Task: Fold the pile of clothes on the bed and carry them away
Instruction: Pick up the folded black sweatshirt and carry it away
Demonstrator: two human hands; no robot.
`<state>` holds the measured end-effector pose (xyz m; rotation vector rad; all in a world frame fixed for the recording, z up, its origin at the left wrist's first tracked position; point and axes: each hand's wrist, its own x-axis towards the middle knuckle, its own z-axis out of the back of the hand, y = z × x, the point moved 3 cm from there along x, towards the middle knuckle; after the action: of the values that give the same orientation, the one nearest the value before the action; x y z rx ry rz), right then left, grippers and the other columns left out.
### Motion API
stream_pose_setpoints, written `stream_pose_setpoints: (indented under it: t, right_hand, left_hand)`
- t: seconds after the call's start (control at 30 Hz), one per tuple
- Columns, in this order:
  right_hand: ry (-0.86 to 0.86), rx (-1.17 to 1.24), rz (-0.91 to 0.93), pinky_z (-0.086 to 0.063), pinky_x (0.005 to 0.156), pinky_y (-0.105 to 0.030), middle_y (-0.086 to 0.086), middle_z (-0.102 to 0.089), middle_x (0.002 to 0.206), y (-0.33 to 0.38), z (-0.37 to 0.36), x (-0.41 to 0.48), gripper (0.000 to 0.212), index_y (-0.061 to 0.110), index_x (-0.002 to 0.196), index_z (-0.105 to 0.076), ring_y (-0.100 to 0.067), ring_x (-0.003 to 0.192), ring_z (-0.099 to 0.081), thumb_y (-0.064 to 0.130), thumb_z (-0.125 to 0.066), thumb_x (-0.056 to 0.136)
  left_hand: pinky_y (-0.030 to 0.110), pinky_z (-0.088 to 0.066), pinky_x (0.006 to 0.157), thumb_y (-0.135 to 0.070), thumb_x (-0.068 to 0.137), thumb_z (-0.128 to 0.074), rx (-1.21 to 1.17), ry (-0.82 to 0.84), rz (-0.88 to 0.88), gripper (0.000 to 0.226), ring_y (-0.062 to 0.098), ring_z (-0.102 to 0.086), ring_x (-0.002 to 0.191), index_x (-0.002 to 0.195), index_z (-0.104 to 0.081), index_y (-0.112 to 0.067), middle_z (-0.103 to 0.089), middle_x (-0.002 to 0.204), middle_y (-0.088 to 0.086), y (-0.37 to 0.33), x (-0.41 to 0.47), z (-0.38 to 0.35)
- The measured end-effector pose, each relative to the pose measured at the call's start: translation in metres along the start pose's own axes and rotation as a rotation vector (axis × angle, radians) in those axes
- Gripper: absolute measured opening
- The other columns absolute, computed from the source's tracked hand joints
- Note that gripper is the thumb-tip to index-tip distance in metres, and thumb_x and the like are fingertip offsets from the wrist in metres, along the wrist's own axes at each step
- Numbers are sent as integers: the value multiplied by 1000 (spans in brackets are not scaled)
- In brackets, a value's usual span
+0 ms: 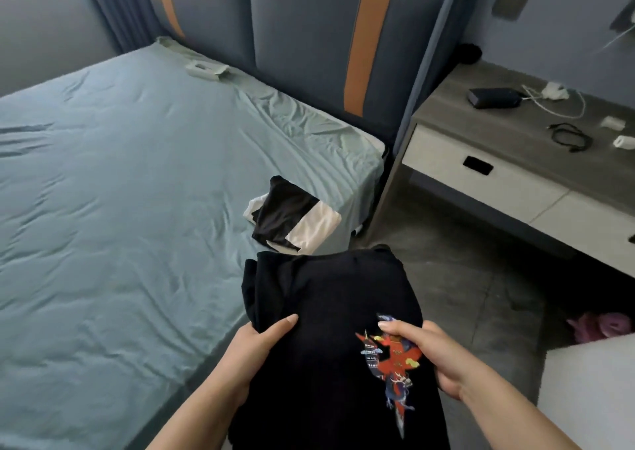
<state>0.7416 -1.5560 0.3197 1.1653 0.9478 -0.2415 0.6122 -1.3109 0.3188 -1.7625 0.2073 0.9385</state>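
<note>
A folded black T-shirt with a red and blue print sits in front of me, held up over the bed's near right edge. My left hand grips its left side, thumb on top. My right hand grips the right side beside the print. A folded black and white garment lies on the bed near its right edge, just beyond the T-shirt.
A pale green object lies at the head of the bed by the blue padded headboard. To the right stands a grey and white nightstand with a black box and cables. A white surface is at the lower right.
</note>
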Motion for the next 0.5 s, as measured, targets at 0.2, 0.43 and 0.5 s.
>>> stream_pose_setpoints:
  t: [0.2,0.43,0.5]
  right_hand:
    - [165,-29,-6,-56,54,-28,-13,-75,77,74,-18,78,52,1,99,-59,-26,71,-74,28,-86,63]
    - [340,-140,-13,-57,71,-32,-25,-71,98,181,-62,169,30,2,89,-75,-32,83,-71,27,-79,72]
    - [352,-161,-11,-57,71,-32,-24,-71,94,210,-71,189,31,1,89,-73,-31,80,-69,26,-79,72]
  left_hand:
    - [30,-56,75,-38,79,-77,-100,-126,11,37,16,-74,86,108,-69,-17,-77,94,0,-35,56,18]
    - [18,-55,55,-38,79,-77,-176,-214,4,33,13,-74,78,102,-70,-15,-77,88,-1,-108,136,57]
    - [19,-55,58,-42,78,-77,-183,-229,7,38,13,-74,80,105,-70,-17,-77,90,-2,-129,155,67]
